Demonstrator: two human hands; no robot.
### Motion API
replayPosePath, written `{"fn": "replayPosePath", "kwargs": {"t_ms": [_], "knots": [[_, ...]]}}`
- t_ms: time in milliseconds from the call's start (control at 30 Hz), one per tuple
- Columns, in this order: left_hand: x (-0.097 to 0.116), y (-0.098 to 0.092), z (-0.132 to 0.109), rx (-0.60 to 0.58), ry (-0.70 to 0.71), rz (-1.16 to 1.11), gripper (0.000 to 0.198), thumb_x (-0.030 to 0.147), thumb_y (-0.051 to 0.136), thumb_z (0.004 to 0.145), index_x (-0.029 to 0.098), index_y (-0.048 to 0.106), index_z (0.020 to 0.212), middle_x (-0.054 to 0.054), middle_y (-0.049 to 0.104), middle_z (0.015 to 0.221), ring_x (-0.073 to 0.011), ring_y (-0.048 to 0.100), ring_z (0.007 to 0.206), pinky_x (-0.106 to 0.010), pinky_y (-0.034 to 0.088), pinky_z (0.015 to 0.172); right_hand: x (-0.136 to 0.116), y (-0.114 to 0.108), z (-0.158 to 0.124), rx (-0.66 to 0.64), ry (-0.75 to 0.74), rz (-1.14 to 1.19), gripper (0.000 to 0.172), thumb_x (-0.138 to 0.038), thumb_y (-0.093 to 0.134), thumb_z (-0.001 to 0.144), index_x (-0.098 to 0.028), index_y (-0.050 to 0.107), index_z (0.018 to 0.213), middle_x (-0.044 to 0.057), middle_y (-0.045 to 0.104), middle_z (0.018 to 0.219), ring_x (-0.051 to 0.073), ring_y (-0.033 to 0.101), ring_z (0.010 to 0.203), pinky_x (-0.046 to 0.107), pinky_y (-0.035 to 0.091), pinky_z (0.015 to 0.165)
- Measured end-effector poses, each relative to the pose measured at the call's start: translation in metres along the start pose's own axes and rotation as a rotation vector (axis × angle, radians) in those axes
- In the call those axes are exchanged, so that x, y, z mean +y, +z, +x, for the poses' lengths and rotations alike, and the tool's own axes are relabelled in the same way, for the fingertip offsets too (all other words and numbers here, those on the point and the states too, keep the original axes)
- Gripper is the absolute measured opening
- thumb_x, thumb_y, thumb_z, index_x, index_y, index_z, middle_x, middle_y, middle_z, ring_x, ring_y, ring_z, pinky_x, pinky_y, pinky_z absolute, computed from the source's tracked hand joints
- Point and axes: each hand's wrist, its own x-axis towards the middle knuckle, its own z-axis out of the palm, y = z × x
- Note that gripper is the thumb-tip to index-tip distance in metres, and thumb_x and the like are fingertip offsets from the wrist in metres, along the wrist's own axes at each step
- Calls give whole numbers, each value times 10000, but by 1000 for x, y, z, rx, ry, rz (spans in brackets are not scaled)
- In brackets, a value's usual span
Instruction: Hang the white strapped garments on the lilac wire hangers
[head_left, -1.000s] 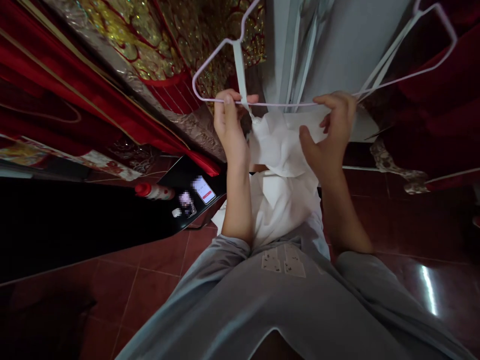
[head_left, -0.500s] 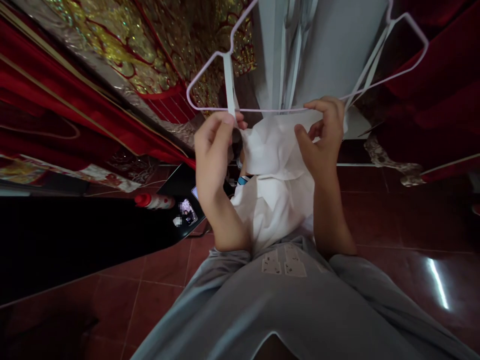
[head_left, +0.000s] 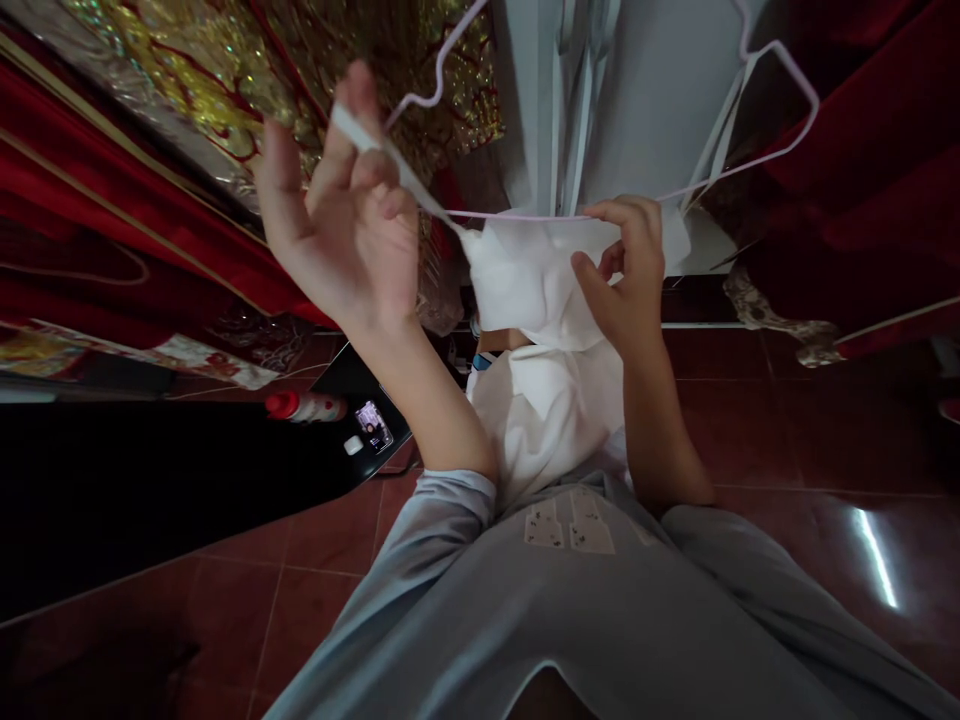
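My left hand (head_left: 352, 215) is raised with its fingers partly spread and slightly blurred. A white strap (head_left: 416, 185) is hooked over those fingers and pulled taut up and left from a white garment (head_left: 544, 275). My right hand (head_left: 630, 265) curls its fingers over the lower bar of a pale pink clothes hanger (head_left: 517, 215), thumb held apart. The garment hangs below the bar and spreads down toward my body. Its other strap (head_left: 724, 130) loops over the hanger's right shoulder. My left hand covers part of the hanger's left end.
Red and gold sequined cloth (head_left: 187, 70) hangs at the left, and dark red cloth (head_left: 885, 150) at the right. A black table (head_left: 187, 490) at the left bears a red-capped bottle (head_left: 304, 405), a lit phone (head_left: 373, 425) and a small white case (head_left: 352, 445).
My left hand has moved up and left, drawing the left strap off the hanger's left shoulder. The hanger has shifted slightly left. My right hand stays at the lower bar.
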Motion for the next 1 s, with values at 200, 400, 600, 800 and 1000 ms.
{"fn": "replayPosePath", "kwargs": {"t_ms": [200,400,600,800,1000], "knots": [[-33,-29,-17,302,283,191,394,269,285,1081,240,671,1005,29,600,1327,-165,635,839,-247,453,527,4,-3,2,13,-28,1,328,-292,586,838,-294,552,1164,29,498,1227,87,485,749,254,444,606],[-65,-26,-18,99,112,201,326,133,352,1048,167,675,1026,-102,715,1069,-118,487,492,-229,342,425,-3,3,0,22,-11,22,337,-312,603,840,-340,549,1171,15,491,1235,96,481,728,281,450,612],[-83,0,-23,38,219,237,314,91,347,1069,184,592,897,-87,725,956,-124,450,461,-254,246,422,-7,5,3,54,-17,48,336,-348,615,820,-322,571,1151,40,493,1227,117,497,738,297,467,620],[-89,-1,-18,144,228,386,345,221,360,1128,233,563,850,-30,695,902,-140,417,434,-304,242,450,20,-1,28,512,67,199,237,-205,381,844,-243,500,1045,46,515,1076,67,352,588,245,335,523],[-95,-10,-11,106,231,259,368,272,310,1134,200,554,866,-6,679,853,-97,351,430,-296,211,448,57,-33,47,636,280,226,281,-153,355,834,-167,511,1067,73,571,940,52,347,550,217,221,486]]}}
